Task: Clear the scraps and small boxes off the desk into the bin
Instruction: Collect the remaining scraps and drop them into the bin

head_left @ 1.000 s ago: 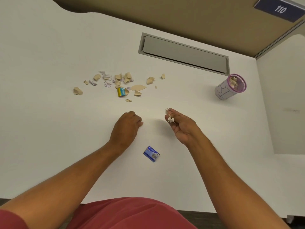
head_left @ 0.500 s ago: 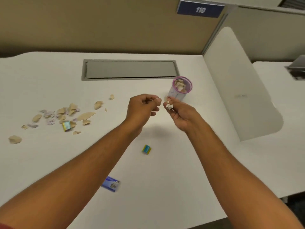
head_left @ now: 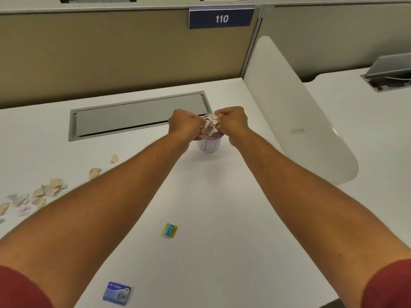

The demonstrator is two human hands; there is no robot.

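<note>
A small white bin with a pink rim [head_left: 209,148] stands on the white desk [head_left: 222,207], just in front of the cable hatch. My left hand [head_left: 184,123] and my right hand [head_left: 233,120] meet right over its mouth, both with curled fingers pinching paper scraps [head_left: 211,126] that bunch between them above the rim. More tan and white scraps [head_left: 44,192] lie scattered at the desk's left edge. A small yellow and blue box [head_left: 170,230] lies between my forearms. Near the front edge sits a blue box [head_left: 116,293].
A grey cable hatch [head_left: 138,114] is set into the desk behind the bin. A beige partition [head_left: 111,52] with a sign reading 110 closes the back. A white divider panel [head_left: 300,121] borders the right side, with a neighbouring desk [head_left: 367,130] beyond.
Both hands have moved forward from mid-desk to just over the bin's mouth, carrying the scraps. My head has lifted, so the partition and the neighbouring desk have come into view.
</note>
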